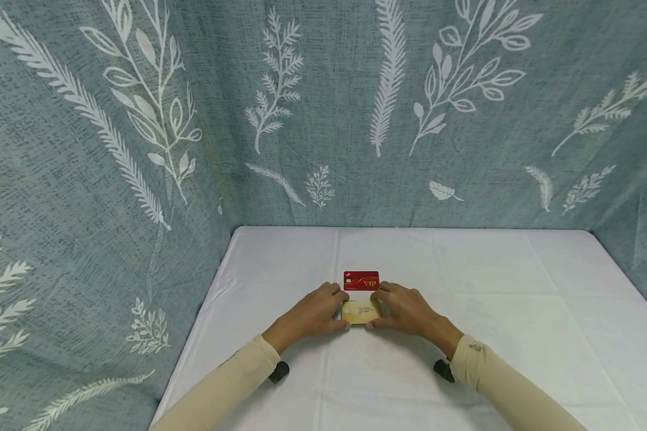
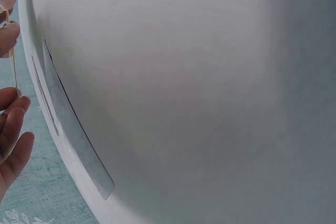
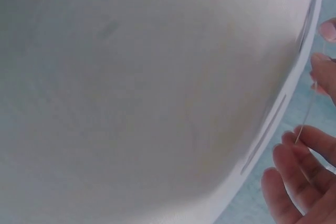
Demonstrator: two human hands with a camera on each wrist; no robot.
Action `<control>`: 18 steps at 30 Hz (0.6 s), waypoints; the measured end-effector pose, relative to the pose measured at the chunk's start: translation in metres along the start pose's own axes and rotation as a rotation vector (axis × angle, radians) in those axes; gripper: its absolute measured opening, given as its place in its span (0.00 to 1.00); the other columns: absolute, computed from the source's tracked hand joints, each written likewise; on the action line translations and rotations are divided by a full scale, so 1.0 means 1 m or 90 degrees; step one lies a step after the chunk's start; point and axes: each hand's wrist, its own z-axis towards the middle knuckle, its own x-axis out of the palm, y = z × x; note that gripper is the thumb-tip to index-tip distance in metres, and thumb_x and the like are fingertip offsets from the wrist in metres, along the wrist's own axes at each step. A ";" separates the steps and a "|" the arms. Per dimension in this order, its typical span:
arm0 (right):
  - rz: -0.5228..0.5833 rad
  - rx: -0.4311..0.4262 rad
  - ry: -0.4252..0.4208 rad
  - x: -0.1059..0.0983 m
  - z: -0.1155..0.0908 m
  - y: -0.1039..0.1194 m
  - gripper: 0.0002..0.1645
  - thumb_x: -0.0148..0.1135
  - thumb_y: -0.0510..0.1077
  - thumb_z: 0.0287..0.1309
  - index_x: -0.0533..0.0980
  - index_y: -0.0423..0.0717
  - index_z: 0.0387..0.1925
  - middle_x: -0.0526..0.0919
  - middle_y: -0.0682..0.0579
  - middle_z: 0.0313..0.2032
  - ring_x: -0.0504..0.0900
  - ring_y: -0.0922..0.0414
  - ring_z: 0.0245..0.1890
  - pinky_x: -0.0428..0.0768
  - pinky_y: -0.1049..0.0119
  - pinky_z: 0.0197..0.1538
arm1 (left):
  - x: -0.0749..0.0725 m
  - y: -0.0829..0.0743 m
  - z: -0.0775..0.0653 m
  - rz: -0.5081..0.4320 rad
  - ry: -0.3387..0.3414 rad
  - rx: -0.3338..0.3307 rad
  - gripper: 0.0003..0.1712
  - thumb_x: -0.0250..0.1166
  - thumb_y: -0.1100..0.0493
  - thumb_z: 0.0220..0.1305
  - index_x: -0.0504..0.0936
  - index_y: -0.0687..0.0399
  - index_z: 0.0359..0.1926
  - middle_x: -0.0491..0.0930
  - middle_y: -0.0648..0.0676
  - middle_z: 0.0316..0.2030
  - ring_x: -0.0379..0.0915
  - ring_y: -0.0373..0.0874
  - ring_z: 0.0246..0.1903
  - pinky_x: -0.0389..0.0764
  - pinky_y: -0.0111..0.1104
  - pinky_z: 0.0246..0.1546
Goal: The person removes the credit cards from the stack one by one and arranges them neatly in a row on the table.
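Both hands hold a gold-yellow plastic card (image 1: 361,312) between them, by its two short ends. My left hand (image 1: 318,310) pinches the left end, and my right hand (image 1: 407,308) pinches the right end. Just beyond lies a red VIP card (image 1: 360,281) with a chip, flat on the white cloth. Seen edge-on in the left wrist view, the yellow card (image 2: 14,69) is raised off the table, between the left hand (image 2: 11,142) and the right. Below it a pale, shiny card (image 2: 79,129) lies on the cloth; from above it is mostly hidden.
A white cloth covers the table (image 1: 490,311). Blue-green curtains (image 1: 345,120) with white leaf prints hang behind it and along its left side. Dark wrist-worn pieces (image 1: 279,372) show beside both cream sleeves (image 1: 232,377).
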 end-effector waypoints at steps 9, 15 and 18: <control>0.009 -0.001 0.000 0.000 -0.004 0.002 0.32 0.77 0.65 0.46 0.83 0.48 0.45 0.84 0.51 0.45 0.82 0.57 0.40 0.80 0.65 0.33 | 0.001 -0.002 -0.003 0.004 -0.005 0.008 0.30 0.74 0.44 0.58 0.82 0.59 0.54 0.79 0.52 0.43 0.67 0.39 0.37 0.74 0.29 0.38; 0.007 -0.002 -0.001 0.001 -0.005 0.000 0.31 0.77 0.65 0.46 0.83 0.48 0.45 0.84 0.52 0.44 0.82 0.58 0.39 0.80 0.65 0.32 | 0.001 -0.003 -0.002 0.010 -0.004 0.008 0.30 0.74 0.43 0.58 0.82 0.59 0.54 0.79 0.52 0.43 0.68 0.39 0.37 0.74 0.29 0.39; 0.005 -0.004 -0.002 0.003 -0.005 -0.001 0.31 0.77 0.65 0.46 0.83 0.49 0.44 0.83 0.54 0.42 0.81 0.60 0.38 0.79 0.67 0.32 | 0.001 -0.004 -0.003 0.011 -0.005 0.012 0.30 0.74 0.43 0.58 0.82 0.58 0.53 0.80 0.52 0.43 0.68 0.40 0.37 0.75 0.29 0.39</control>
